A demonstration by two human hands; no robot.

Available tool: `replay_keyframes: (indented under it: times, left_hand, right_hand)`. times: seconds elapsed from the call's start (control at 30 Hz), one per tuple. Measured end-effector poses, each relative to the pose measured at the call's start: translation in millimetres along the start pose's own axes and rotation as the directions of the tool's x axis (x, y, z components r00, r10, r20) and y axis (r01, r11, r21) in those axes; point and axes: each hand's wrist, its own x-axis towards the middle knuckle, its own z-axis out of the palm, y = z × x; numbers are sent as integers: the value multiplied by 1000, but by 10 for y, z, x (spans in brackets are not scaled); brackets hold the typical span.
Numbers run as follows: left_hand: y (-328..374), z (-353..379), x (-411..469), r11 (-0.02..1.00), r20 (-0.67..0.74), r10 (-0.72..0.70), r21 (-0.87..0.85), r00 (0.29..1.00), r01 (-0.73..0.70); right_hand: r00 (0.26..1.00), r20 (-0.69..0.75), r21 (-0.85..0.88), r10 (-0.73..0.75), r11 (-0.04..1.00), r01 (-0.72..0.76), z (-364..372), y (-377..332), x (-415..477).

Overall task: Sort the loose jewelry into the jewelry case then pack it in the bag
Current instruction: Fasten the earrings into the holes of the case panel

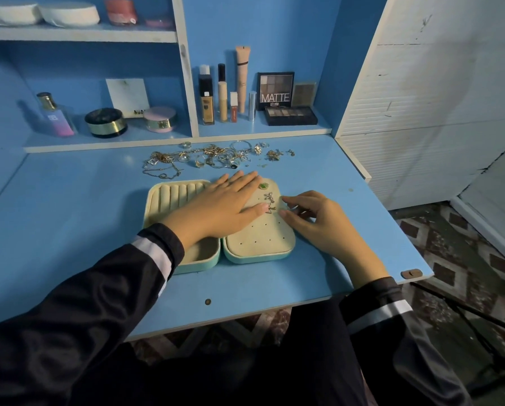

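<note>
A mint-green jewelry case (257,254) lies open on the blue desk, cream inside, with ring rolls on its left half and a holed earring pad (260,232) on its right half. My left hand (216,206) lies flat across the case, fingers straight, thumb on the pad. A green earring (263,186) and silver earrings (269,196) sit pinned on the pad. My right hand (312,218) is at the pad's right edge, fingers curled, pinching something small that I cannot make out. Loose jewelry (213,156) lies in a heap behind the case.
Cosmetics stand on the back ledge: bottles (207,95), palettes (289,114), jars (106,123) and a perfume bottle (55,115). A white cabinet (421,83) flanks the desk at the right. The desk's front edge (245,316) is near my lap. No bag is visible.
</note>
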Motion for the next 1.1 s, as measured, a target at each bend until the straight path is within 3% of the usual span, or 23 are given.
replay_keyframes:
  times: [0.2, 0.3, 0.43, 0.63, 0.73, 1.1]
  left_hand:
    - [-125, -106, 195, 992, 18, 39, -118, 999, -36]
    - [-259, -167, 359, 958, -33, 35, -282, 999, -43]
    - [-441, -236, 640, 932, -121, 15, -359, 992, -58]
    - [-590, -223, 1111, 924, -296, -16, -368, 955, -99]
    - [-618, -177, 1306, 929, -367, 34, -331, 930, -165]
    - [-658, -53, 1494, 887, -492, 103, -348, 864, -304]
  right_hand:
    - [999, -39, -19, -26, 999, 26, 4, 24, 234]
    - [998, -55, -6, 8, 1000, -8, -13, 52, 402]
    - [996, -84, -59, 12, 998, -17, -1, 136, 657]
    - [992, -129, -107, 12, 994, -25, 55, 288, 1035]
    - [985, -173, -135, -10, 991, -13, 93, 358, 1210]
    - [973, -226, -156, -56, 988, 21, 185, 495, 1430]
